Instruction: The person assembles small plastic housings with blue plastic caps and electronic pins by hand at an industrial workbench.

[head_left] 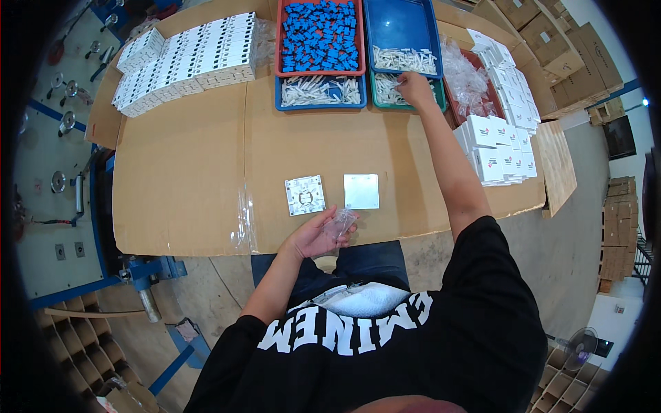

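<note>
Near the table's front edge, my left hand [318,236] is turned palm up, its fingers curled round a small clear plastic bag [339,224]. My right hand [415,90] reaches far forward into a green tray [392,107] of small white plastic pieces [387,88]. Its fingers are bent together among the pieces; what they pinch, if anything, is hidden. Just beyond my left hand lies a square white plate with a ring-shaped centre [305,195]. To the right of it is a plain square white plate [361,191].
A red tray of blue parts [320,38] and blue trays [403,27] stand at the back. White boxes [200,58] are stacked at the far left, more white boxes [497,155] at the right. A red bin [492,103] holds clear bags [468,79]. Cardboard [179,179] covers the table.
</note>
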The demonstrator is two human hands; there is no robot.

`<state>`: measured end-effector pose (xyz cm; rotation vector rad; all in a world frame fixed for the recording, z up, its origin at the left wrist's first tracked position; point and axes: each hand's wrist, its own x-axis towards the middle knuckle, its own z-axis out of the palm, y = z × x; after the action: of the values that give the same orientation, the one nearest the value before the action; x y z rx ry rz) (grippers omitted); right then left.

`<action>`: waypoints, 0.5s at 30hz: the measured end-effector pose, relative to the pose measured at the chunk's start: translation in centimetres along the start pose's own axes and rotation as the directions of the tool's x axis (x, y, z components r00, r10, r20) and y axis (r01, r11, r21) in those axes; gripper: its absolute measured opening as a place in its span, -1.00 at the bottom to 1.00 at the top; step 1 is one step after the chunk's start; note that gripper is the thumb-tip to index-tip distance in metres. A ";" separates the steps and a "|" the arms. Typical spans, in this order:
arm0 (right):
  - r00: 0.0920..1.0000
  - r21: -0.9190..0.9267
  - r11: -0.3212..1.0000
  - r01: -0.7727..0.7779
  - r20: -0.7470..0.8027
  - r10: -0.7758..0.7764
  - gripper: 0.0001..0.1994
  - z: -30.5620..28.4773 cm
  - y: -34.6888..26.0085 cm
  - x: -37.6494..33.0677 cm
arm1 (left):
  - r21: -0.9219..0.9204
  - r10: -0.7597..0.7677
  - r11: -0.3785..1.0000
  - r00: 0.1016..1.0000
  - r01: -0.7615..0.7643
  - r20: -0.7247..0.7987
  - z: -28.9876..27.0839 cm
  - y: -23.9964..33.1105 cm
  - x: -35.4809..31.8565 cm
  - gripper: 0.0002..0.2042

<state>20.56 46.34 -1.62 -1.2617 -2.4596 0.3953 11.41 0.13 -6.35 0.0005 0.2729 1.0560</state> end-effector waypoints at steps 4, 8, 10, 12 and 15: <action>0.999 -0.053 0.999 -0.010 -0.051 0.007 -0.74 0.9 -0.7 -0.7 | 0.014 0.002 1.000 1.000 -0.002 0.011 0.1 0.1 0.0 -0.39; 1.000 -0.036 0.999 0.015 0.012 -0.015 -0.77 0.2 -1.8 -1.2 | 0.014 0.005 1.000 1.000 -0.005 0.016 0.0 0.1 -0.2 -0.38; 0.999 -0.041 0.998 0.050 0.000 -0.050 -0.79 0.1 -0.1 -0.7 | 0.028 -0.006 1.000 1.000 0.006 0.002 0.4 0.1 0.1 -0.38; 0.999 0.066 0.997 0.033 -0.012 -0.032 -0.82 0.0 0.3 -1.0 | 0.038 -0.001 0.999 1.000 0.002 -0.020 0.5 0.1 0.0 -0.38; 0.998 0.277 0.960 -0.032 -0.051 0.048 -0.80 -0.3 0.6 -1.3 | 0.041 0.006 0.999 1.000 -0.007 0.023 0.3 0.2 0.0 -0.38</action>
<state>21.89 45.62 -1.82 -1.1880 -2.2394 0.6775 11.34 0.27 -6.09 0.0510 0.2741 1.0562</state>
